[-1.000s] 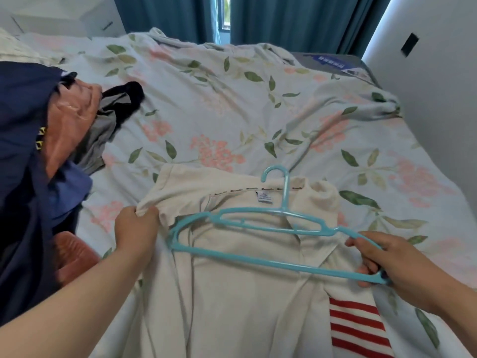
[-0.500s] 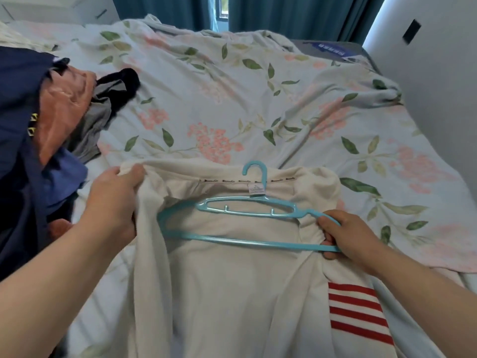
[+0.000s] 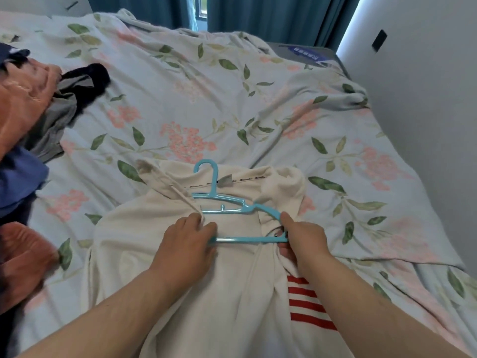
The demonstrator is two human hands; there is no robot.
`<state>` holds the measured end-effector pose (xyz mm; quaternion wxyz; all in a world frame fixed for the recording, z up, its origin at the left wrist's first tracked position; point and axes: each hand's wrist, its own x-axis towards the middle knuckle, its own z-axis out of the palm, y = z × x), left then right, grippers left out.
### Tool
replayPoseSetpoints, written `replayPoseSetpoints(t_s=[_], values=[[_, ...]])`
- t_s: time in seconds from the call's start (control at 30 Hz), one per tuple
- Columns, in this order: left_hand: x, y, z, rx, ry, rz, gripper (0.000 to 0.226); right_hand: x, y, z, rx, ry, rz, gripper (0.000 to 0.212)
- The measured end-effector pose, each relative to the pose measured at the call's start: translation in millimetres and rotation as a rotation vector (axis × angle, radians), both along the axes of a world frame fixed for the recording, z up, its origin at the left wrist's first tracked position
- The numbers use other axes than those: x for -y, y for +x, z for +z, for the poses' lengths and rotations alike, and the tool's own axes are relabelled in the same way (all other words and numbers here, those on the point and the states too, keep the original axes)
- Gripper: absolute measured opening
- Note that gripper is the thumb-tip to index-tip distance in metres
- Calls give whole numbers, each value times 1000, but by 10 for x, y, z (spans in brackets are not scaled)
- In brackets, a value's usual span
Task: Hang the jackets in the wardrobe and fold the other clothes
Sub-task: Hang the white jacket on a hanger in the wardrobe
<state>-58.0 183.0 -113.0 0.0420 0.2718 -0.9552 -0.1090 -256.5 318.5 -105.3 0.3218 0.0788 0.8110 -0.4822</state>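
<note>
Head view is looking down on the bed, and the cream jacket point(image 3: 180, 267) lies open and front-up at the near edge, collar pointing toward the far side. The blue hanger point(image 3: 224, 201) lies on its lining, hook just over the collar line.

My left hand point(image 3: 185, 244) is closed on the jacket's left front panel, fingers bunching the cloth right where the hanger's lower bar ends; that end of the hanger is tucked under the fabric. My right hand point(image 3: 304, 241) is clamped round the hanger's right end, index finger lying along the sloping arm, other fingers curled beneath.

Reading what I can: a small white neck label point(image 3: 225, 180) sits beside the hook's stem, print too small to make out. A strip of tape point(image 3: 247, 179) runs along the inside of the collar with repeated dark lettering, which I can't read either. Red stripes point(image 3: 307, 303) cross the jacket's right side below my wrist.

Under it all is the floral bedspread point(image 3: 232, 99), pink blossoms and green leaves. At the bed's left edge there's a heap of clothes point(image 3: 23, 112): orange, grey, dark navy, blue. At the far right corner a blue sticker point(image 3: 307, 51) shows on the bare mattress, white writing blurred. Teal curtains point(image 3: 271, 16) hang beyond the far edge.
</note>
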Motion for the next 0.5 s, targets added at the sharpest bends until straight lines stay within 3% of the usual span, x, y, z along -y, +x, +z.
replayPoseSetpoints(t_s=[0.1, 0.23, 0.37, 0.43, 0.5], values=[[-30, -17, -45, 47, 38, 59, 31, 65, -34, 9, -19, -60, -84, 18], [-49, -14, -42, 60, 65, 40, 19, -105, -135, 112, 195, -258, -433, 5], [-27, 18, -22, 50, 95, 38, 7, -166, -217, 275, 433, -369, -349, 7], [40, 64, -17, 78, 89, 85, 12, -161, -255, 330, 472, -394, -350, 14], [125, 135, -24, 115, 75, 148, 16, -180, -300, 359, 441, -411, -369, 8]])
